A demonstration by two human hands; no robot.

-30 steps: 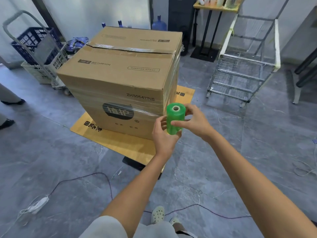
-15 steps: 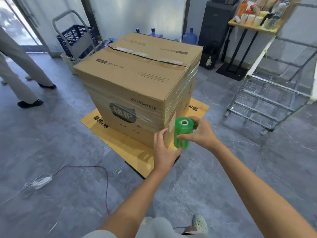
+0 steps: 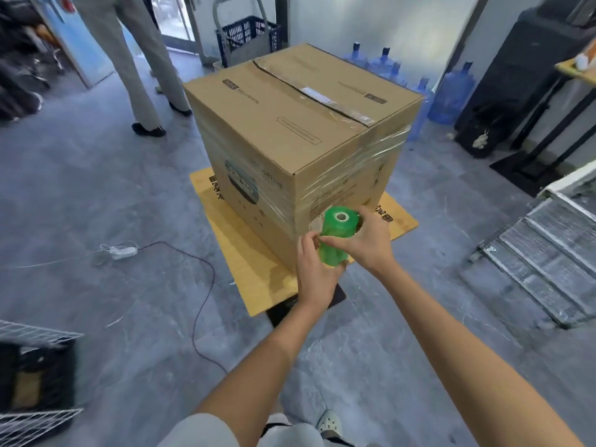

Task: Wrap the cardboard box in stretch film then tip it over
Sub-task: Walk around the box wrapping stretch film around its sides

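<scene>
Grey floor (image 3: 96, 188): stone-look flooring is spreading under everything, and a black cable (image 3: 206, 285) is trailing across it at the left.
cardboard box (image 3: 290, 124): it is standing upright on a flat cardboard sheet (image 3: 245, 262), its taped seam facing up.
stretch film (image 3: 348, 175): clear bands are wrapping the box's sides below the top edge.
wire rack (image 3: 541, 253): it is lying on the floor at the right, well apart from the box.
legs (image 3: 142, 59): 2 trousered legs of another person are standing beyond the box, at the far left.
water bottles (image 3: 451, 95): several blue ones are standing behind the box near the wall.
right hand (image 3: 367, 243): its grip is curling round the upper part of the green roll (image 3: 337, 240), thumb crossing the near side.
left hand (image 3: 314, 269): its grip is pinching the roll's lower part from the left.
green roll: it is being held nearly upright, hollow core facing up, low down and just beside the box's near vertical corner, above the sheet.
</scene>
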